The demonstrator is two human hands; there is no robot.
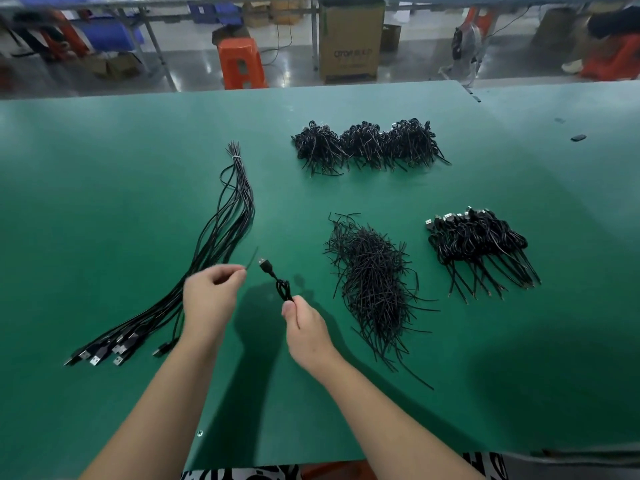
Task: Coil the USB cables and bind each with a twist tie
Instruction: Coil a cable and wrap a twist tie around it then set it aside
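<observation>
Right hand (304, 322) pinches a coiled USB cable (277, 278) above the worktop (104, 150), plug end up. Left hand (211, 292), just left of the coil, pinches a thin twist tie (251, 258); the tie isn't on yet. Loose tie heap (372, 289) right of the coil. Bound coils (479, 245) further right, plus a bigger pile (369, 145) beyond. Straight cables (207, 254), bundled at the far end, left of the coil, still to do. Looks past halfway. Coil turns blurred; tie hard to make out; pile counts unreadable.
</observation>
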